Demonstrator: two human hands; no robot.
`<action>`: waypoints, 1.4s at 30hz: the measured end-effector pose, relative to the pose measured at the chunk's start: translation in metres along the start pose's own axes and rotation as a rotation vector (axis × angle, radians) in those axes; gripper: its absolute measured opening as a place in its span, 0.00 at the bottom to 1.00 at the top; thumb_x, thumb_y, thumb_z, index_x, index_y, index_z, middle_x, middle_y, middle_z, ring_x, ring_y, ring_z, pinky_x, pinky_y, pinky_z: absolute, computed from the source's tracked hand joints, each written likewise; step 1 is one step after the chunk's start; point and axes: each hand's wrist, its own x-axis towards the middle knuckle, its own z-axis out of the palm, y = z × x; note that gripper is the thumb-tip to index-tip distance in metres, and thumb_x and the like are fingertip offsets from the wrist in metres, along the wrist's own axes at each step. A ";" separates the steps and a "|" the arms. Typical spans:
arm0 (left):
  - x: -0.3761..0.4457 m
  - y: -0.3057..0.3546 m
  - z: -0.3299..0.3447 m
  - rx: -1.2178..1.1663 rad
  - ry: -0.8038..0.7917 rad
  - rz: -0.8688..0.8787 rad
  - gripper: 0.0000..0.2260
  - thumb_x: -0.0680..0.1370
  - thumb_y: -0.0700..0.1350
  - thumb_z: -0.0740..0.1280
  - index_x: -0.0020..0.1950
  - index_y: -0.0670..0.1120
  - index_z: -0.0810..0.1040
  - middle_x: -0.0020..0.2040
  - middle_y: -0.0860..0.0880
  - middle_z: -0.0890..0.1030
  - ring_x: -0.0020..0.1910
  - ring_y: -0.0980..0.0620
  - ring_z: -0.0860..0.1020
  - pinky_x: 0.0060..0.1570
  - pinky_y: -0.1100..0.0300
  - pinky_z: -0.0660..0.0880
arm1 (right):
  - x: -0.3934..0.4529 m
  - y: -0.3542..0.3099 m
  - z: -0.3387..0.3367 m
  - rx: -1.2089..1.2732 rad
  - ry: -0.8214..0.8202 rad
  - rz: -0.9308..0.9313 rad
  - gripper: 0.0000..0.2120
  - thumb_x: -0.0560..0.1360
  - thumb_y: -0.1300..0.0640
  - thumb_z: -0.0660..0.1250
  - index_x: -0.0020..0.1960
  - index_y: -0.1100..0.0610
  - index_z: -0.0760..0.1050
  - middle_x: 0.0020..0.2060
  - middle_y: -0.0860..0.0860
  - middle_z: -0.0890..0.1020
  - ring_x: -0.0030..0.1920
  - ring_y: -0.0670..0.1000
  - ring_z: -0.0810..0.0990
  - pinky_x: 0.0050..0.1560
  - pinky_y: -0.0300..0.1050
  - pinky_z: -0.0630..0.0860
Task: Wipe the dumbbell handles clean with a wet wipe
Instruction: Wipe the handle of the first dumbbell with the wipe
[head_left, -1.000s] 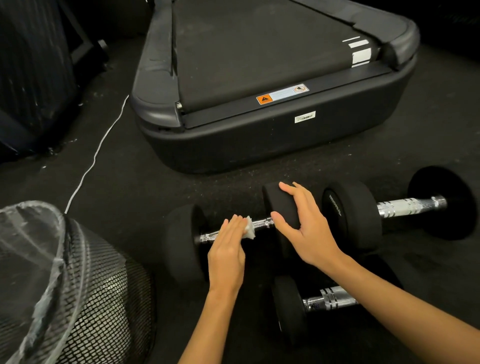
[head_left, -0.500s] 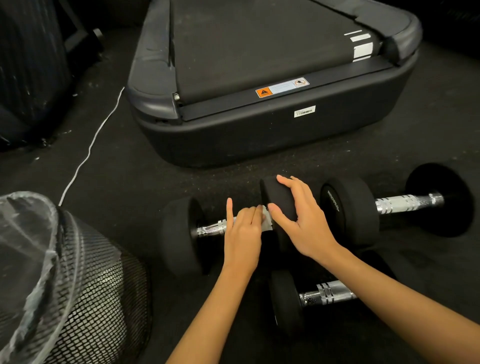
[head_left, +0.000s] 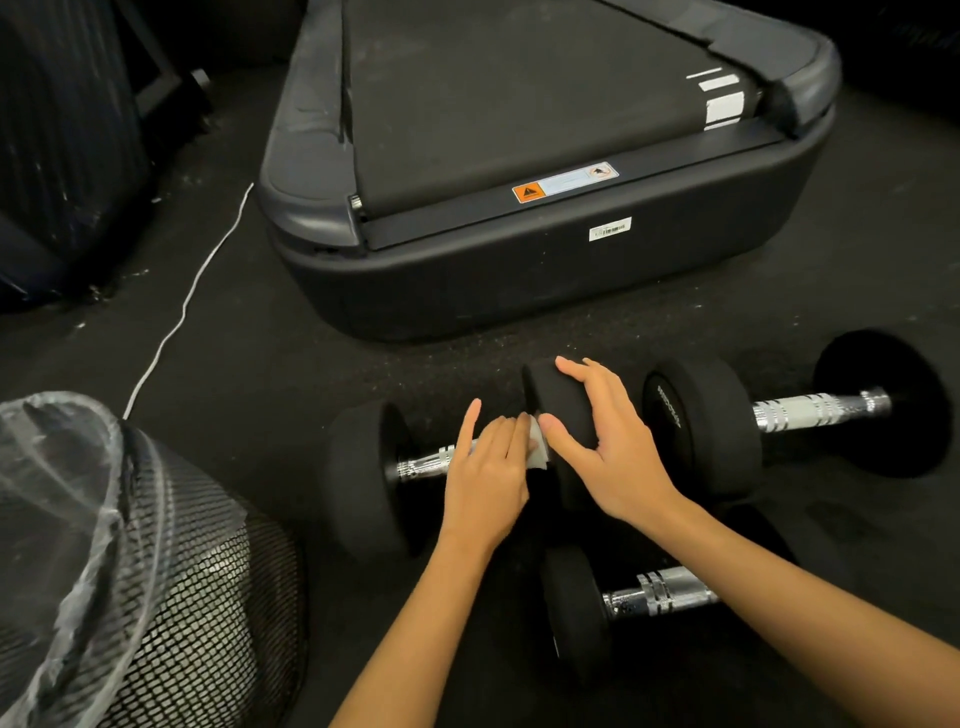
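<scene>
Left-hand grip (head_left: 485, 480) presses a wet wipe (head_left: 537, 451) around the chrome handle (head_left: 423, 464) at its right end, bare bar running leftward along the floor; right hand (head_left: 605, 444) cups the dumbbell's right weight head (head_left: 553, 400), steadying it.

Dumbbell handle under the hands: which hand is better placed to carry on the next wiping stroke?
Left. The left hand already holds the wet wipe on the chrome handle, so it could likely slide along it. The right hand grips the weight head, steadying the dumbbell.
</scene>
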 end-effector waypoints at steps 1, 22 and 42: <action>0.006 0.002 -0.002 0.016 -0.025 -0.038 0.12 0.75 0.40 0.64 0.57 0.41 0.80 0.46 0.49 0.83 0.49 0.52 0.81 0.73 0.45 0.60 | 0.001 0.000 0.000 0.001 0.002 0.000 0.28 0.77 0.42 0.64 0.75 0.45 0.61 0.74 0.45 0.63 0.75 0.44 0.59 0.68 0.43 0.64; -0.010 -0.008 0.008 -0.017 0.164 0.107 0.17 0.76 0.39 0.65 0.64 0.40 0.78 0.58 0.46 0.81 0.59 0.50 0.79 0.70 0.50 0.65 | 0.004 0.001 -0.003 -0.005 -0.024 -0.011 0.28 0.77 0.42 0.64 0.75 0.47 0.61 0.73 0.46 0.64 0.75 0.45 0.60 0.69 0.44 0.64; -0.006 0.002 -0.007 -0.497 0.081 -0.263 0.20 0.76 0.35 0.68 0.65 0.51 0.78 0.60 0.57 0.81 0.62 0.64 0.75 0.77 0.55 0.43 | 0.004 0.003 -0.002 -0.004 -0.006 -0.022 0.27 0.78 0.41 0.63 0.74 0.45 0.61 0.73 0.47 0.64 0.74 0.46 0.62 0.69 0.47 0.67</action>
